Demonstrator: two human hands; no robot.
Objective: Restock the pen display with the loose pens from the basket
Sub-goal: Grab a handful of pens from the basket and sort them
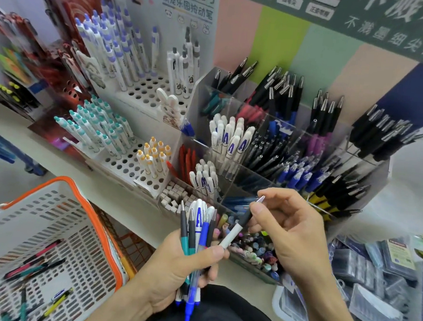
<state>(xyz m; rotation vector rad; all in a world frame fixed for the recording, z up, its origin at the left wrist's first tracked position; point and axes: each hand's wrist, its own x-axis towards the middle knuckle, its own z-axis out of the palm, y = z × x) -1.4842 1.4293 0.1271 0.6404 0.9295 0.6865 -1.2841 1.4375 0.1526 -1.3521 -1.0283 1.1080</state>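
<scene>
Pastel striped wall panel (279, 46) w/ green sign (371, 18); white shelf (52, 154).

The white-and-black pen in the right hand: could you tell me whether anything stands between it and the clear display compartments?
Nothing visible does. The right hand pinches the white-and-black pen just in front of the clear acrylic display, with open air between its silver tip and the compartments.

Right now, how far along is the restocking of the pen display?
Midway. The clear acrylic pen display already holds many pens. The left hand grips a bunch of mixed pens; the right hand pinches one white-and-black pen, not yet slotted. Several loose pens remain in the white orange-rimmed basket.
</scene>
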